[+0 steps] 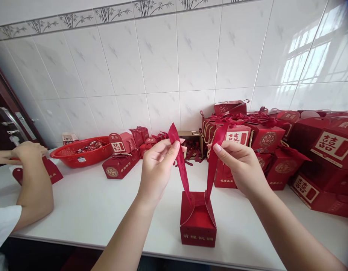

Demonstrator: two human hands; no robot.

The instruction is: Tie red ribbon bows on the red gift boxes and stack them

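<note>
A small red gift box (pixel 198 229) with gold characters stands upright near the table's front edge, its top flaps folded in. A red ribbon (pixel 183 169) rises from its top in two lengths. My left hand (pixel 159 162) pinches the left length close to its end. In my right hand (pixel 233 160) the other length is pinched between thumb and fingers. Both lengths are drawn up and apart, with no knot between them. Both hands are above the box and do not touch it.
Many red boxes (pixel 332 145) are stacked at the right and along the tiled wall. A red plastic basket (pixel 83 161) with wrapped pieces stands at the back left, near a few boxes (pixel 121 165). At far left, a co-worker's arm (pixel 35 188) reaches over a red box (pixel 52 171).
</note>
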